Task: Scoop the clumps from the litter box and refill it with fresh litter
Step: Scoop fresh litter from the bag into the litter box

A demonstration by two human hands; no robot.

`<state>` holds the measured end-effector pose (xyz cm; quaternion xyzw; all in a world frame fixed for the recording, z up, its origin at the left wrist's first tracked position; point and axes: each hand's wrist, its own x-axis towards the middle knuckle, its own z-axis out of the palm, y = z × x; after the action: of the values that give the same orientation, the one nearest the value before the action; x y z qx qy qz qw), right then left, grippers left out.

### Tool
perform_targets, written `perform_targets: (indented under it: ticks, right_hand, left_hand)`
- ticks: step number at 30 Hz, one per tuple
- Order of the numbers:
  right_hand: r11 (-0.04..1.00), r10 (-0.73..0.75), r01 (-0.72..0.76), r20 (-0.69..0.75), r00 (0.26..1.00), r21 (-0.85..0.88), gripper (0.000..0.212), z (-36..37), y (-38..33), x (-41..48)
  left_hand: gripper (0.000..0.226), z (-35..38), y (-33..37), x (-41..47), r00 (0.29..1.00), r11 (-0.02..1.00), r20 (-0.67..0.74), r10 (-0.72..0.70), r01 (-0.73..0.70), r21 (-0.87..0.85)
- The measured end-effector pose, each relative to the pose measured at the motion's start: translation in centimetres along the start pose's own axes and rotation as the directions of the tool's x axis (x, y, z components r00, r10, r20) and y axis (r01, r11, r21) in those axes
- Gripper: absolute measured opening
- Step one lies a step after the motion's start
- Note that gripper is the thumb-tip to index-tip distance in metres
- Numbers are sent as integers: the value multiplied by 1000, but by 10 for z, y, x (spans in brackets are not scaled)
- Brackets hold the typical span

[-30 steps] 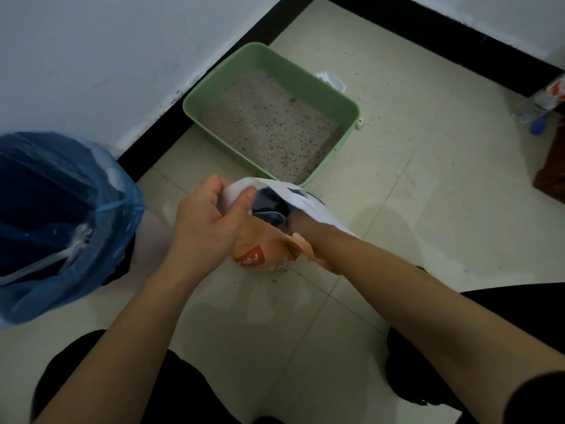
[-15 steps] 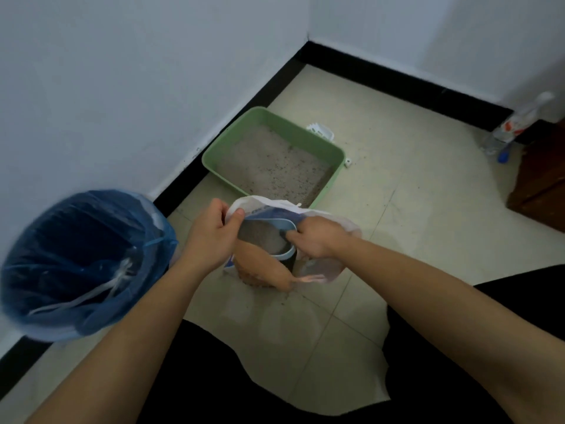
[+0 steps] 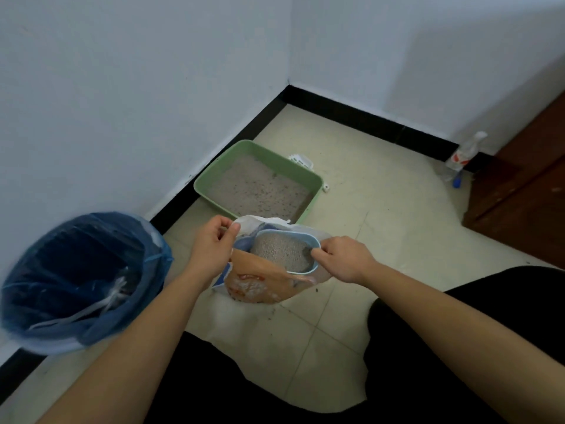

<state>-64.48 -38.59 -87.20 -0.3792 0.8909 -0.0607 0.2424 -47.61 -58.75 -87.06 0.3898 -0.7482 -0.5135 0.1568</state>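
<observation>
A green litter box [image 3: 316, 182] with grey speckled litter sits on the tile floor against the left wall. In front of it stands an orange and white litter bag [image 3: 253, 283], its mouth held open. My left hand [image 3: 212, 249] pinches the bag's left top edge. My right hand [image 3: 342, 258] grips a light blue scoop [image 3: 301, 272] heaped with grey litter, raised at the bag's mouth.
A bin lined with a blue bag [image 3: 79, 280] stands at the left by the wall. A white scoop [image 3: 302, 160] lies behind the litter box. A plastic bottle [image 3: 461, 157] leans near a brown door [image 3: 526, 191] at the right. My dark-clothed knees fill the bottom.
My right hand has come up out of the bag with the blue scoop full of litter. The view has tilted up, so the corner and door show.
</observation>
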Motion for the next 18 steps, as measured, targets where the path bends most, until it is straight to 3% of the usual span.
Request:
perform_targets:
  ticks: [5, 11, 18]
  right_hand:
    - [993, -97, 92, 77, 992, 67, 43, 14, -17, -5]
    - [996, -22, 19, 28, 999, 84, 41, 4, 1, -3]
    - [984, -85, 81, 23, 996, 157, 40, 12, -13, -1]
  left_hand:
    - [18, 6, 3, -12, 997, 999, 65, 40, -42, 32]
    - [17, -5, -1, -14, 999, 1000, 36, 24, -25, 12]
    - [19, -10, -4, -12, 996, 999, 78, -32, 32, 8]
